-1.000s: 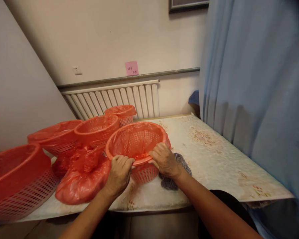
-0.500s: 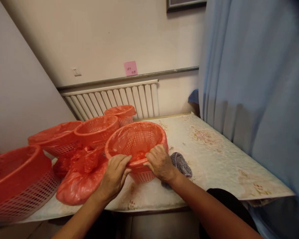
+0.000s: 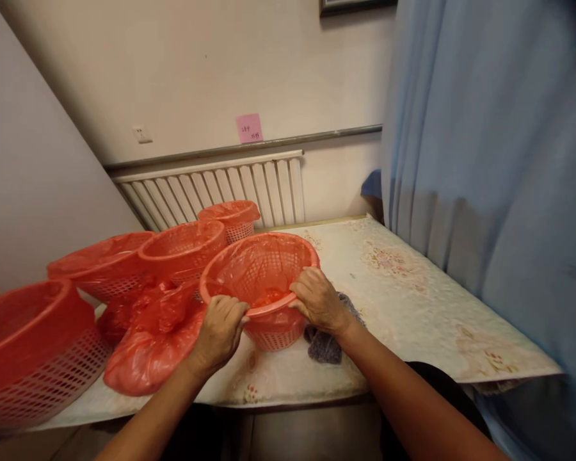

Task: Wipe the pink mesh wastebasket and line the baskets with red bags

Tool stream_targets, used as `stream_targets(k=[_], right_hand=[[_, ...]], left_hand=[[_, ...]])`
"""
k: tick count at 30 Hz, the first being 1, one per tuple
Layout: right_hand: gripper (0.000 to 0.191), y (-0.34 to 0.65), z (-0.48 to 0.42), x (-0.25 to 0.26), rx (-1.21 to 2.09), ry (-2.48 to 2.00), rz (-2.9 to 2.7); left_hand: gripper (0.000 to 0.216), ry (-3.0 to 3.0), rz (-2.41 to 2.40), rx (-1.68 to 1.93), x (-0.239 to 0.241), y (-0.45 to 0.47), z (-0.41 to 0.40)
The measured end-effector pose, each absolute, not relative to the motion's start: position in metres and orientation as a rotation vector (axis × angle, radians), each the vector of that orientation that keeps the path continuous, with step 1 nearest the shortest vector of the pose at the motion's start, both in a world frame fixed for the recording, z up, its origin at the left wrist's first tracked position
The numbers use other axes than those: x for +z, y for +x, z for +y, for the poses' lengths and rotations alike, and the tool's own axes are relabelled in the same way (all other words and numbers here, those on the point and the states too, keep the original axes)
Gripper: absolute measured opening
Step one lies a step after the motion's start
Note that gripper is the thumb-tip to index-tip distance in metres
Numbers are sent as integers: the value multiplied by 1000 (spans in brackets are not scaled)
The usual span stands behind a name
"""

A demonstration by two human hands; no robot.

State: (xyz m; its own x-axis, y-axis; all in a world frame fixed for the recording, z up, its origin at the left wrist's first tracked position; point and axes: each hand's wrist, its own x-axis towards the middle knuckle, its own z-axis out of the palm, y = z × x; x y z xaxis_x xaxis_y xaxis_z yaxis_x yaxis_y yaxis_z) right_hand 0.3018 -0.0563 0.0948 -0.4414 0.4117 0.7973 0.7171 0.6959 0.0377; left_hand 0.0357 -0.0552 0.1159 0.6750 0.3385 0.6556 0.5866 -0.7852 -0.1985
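Note:
A white lattice wastebasket (image 3: 274, 340) stands on the table, lined with a red plastic bag (image 3: 249, 269) that is folded over its rim. My left hand (image 3: 223, 326) grips the near left of the rim, thumb outside and fingers over the edge. On the near right of the same rim, my right hand (image 3: 319, 301) is closed with the bag film under its fingers. Behind my right wrist lies a grey cloth (image 3: 325, 347), partly covered by the hand. A knotted red plastic bag (image 3: 144, 358) rests just left of my left hand.
More wastebaskets with red liners stand to the left: a large one (image 3: 43, 378) in front, one (image 3: 105, 262) behind it, another (image 3: 185, 250), and a small one (image 3: 233, 218) near the radiator (image 3: 211, 186). A blue curtain (image 3: 484, 160) hangs beside the floral tablecloth (image 3: 413, 307).
My right hand has slid slightly up and along the rim to the right, and my left hand has shifted a little. More of the grey cloth's near end shows. The view has tilted slightly.

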Motion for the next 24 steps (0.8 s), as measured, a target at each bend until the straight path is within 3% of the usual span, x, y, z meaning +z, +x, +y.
stream_targets(k=[14,24], right_hand=[[26,256,-86,99,-651,-934,-2094],[28,318,-51,90,-429,-901,-2003]], left_hand=[[19,-2448,-780,-915,107,55,-83],[22,-2528,-673,-901,114,29,-48]])
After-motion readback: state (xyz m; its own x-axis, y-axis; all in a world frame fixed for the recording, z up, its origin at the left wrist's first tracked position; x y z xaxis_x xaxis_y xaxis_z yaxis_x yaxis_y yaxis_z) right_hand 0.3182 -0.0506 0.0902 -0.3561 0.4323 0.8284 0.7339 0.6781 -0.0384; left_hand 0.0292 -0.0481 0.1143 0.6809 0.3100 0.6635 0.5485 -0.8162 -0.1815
